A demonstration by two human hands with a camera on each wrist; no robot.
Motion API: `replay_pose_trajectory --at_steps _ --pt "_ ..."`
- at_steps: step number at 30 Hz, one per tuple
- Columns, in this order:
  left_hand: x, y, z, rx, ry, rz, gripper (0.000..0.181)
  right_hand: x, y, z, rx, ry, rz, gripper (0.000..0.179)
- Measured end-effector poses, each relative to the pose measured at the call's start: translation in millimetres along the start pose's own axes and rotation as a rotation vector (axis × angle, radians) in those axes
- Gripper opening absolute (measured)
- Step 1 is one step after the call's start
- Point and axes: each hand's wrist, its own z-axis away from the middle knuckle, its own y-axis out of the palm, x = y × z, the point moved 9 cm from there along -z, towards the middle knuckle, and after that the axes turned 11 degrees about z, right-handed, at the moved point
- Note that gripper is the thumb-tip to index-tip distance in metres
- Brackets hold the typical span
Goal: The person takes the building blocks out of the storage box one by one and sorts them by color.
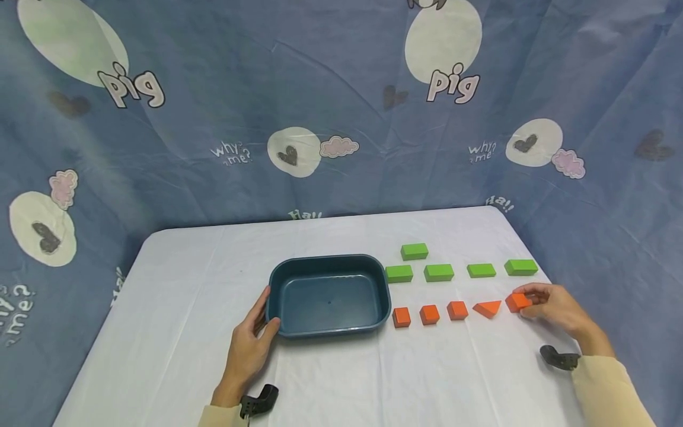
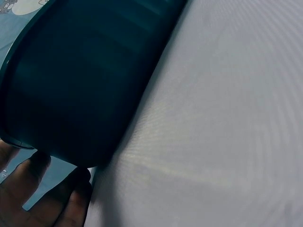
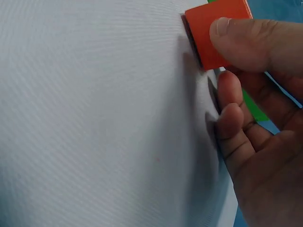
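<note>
My left hand (image 1: 248, 350) rests against the left end of a dark blue-green rectangular tray (image 1: 278, 330). In the left wrist view, its fingertips touch the outside of the tray's wall (image 2: 71, 94). At the right edge of the table, my right hand (image 1: 557, 309) pinches an orange cube-shaped block (image 1: 515, 303) between thumb and fingers. The right wrist view shows the thumb flat on the orange block's face (image 3: 201, 40), with two other fingers curled below. Left of that block lie an orange triangular block (image 1: 488, 308) and three orange cubes (image 1: 457, 310) in a row.
Behind the orange row lie several green rectangular blocks (image 1: 439, 273), one set farther back (image 1: 414, 251). The leftmost green block (image 1: 399, 274) is close to the tray's right side. A white cloth (image 1: 176, 308) covers the table; a blue printed curtain (image 1: 341, 71) hangs around it.
</note>
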Motion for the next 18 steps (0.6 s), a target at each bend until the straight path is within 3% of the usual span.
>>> replay_pose_trajectory --at_steps 11,18 --pt "-0.2 -2.1 1.5 0.007 -0.019 0.033 0.070 0.9 -2.4 4.9 -0.072 -0.043 -0.001 0.054" --pt "0.9 -0.8 3.6 0.012 -0.044 0.091 0.067 25.1 -8.6 7.8 -0.090 -0.100 -0.009 0.055"
